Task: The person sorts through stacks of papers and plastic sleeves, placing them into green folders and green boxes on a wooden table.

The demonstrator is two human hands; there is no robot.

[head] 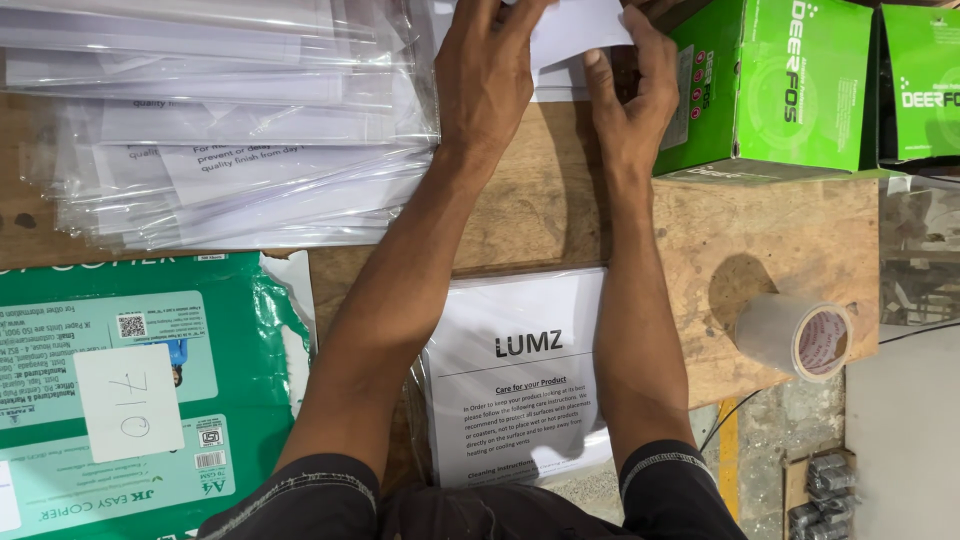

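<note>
- At the top of the wooden table [560, 215], my left hand [487, 75] lies flat, fingers spread, pressing a white paper sheet [580, 25].
- My right hand [630, 95] pinches that sheet's edge between thumb and fingers.
- Beside it stands a green box [775, 85]; plastic sleeves [230, 130] lie left.

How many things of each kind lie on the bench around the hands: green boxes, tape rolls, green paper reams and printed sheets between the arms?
Green boxes: 2
Tape roll: 1
Green ream: 1
Printed sheet: 1
Total: 5
</note>
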